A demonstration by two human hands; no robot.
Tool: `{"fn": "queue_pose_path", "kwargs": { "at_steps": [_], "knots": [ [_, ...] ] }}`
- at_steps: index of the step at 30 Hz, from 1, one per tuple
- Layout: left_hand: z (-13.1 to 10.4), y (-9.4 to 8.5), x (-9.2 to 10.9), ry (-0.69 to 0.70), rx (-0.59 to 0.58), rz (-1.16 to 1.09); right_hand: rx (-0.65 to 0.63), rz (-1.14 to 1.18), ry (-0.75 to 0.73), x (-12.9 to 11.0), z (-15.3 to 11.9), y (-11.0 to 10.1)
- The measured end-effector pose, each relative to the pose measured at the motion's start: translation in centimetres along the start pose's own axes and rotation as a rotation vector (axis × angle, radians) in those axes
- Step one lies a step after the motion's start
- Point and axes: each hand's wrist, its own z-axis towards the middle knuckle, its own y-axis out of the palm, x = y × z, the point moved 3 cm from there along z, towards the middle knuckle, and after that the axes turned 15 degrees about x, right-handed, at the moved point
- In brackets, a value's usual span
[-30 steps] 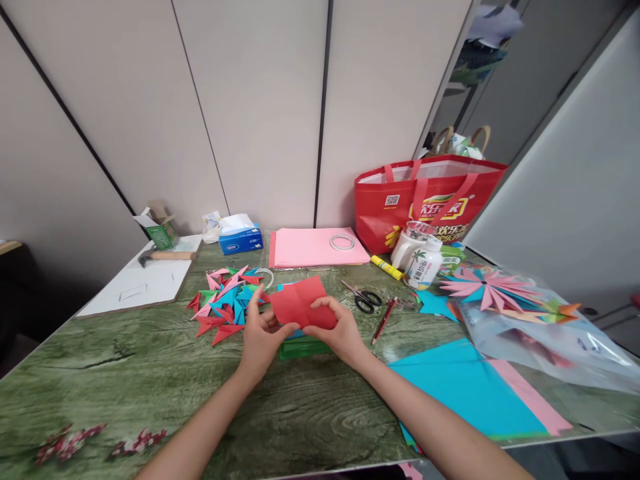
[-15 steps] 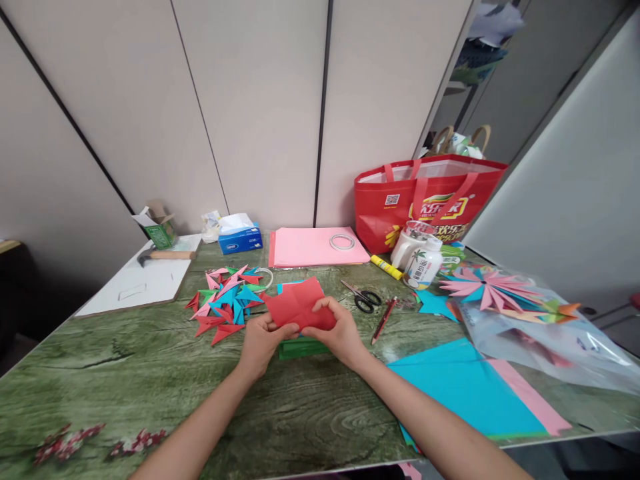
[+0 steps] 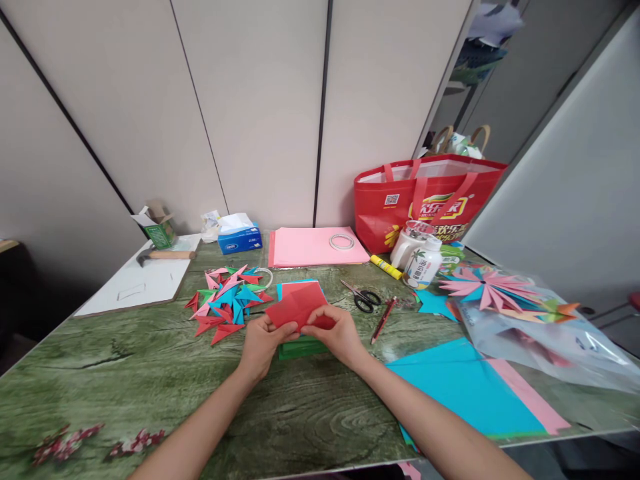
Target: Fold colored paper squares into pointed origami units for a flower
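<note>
The main risk we see is a crease landing off line: our left hand (image 3: 257, 343) and right hand (image 3: 343, 337) both grasp the small red paper (image 3: 296, 303) along its near edge, and if one side pulls harder than the other, the sheet could skew or wrinkle. Its right part bends up into a loose curl by our right fingers (image 3: 325, 311), so pressing there while the layers are uneven might set a crooked fold, and a sharp tug could tear the thin edge. If both grips loosened, the sheet could drop onto the paper stack (image 3: 303, 349), whose blue and green edges show around it, or slide towards the folded paper pieces (image 3: 230, 301) on the table (image 3: 150, 380); a red sheet would be easy to lose among the red ones there. The scissors (image 3: 365, 300) lie apart to the right, so we judge them little threat. As for the grasp, the fingers of each hand are closed on the paper, thumbs on the near side and close together at its lower edge. Most of the sheet extends beyond the thumbs, away from us, over the stack; whether it touches the stack, we cannot tell.
</note>
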Motion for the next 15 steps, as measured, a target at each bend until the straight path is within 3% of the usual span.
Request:
{"fn": "queue_pose_path", "kwargs": {
  "at_steps": [9,15],
  "knots": [
    [-0.02,0.01,-0.3,-0.028,-0.021,-0.033,-0.013,0.056,0.023,0.41,-0.16,0.57],
    [-0.18,0.19,-0.45,-0.026,-0.017,-0.09,0.028,-0.104,-0.09,0.78,-0.31,0.7]
  ]
}}
